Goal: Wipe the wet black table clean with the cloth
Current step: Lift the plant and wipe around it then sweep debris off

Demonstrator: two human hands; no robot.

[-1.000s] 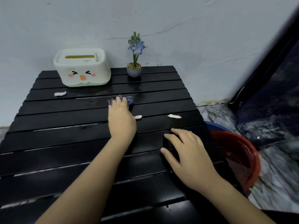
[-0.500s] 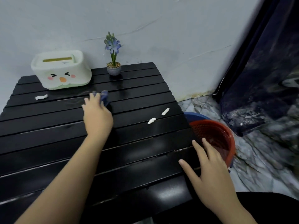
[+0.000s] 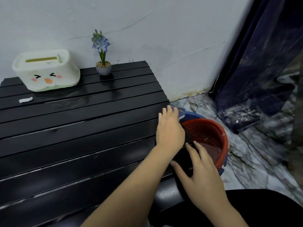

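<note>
Cloth (image 3: pixel 179 112) under our left hand (image 3: pixel 169 130) at table (image 3: pixel 82 128) right edge, fingers flat; right hand (image 3: pixel 201 174) relaxed, empty. Mid-wipe; next pass w/ cloth back across wet slats.

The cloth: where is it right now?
In the head view, the blue cloth is under the left hand at the table's right edge, just above the red basket.

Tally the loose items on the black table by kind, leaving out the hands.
Tissue box: 1
Potted flower: 1
White scrap: 1
Blue cloth, at the right edge under the left hand: 1
Total: 4
</note>
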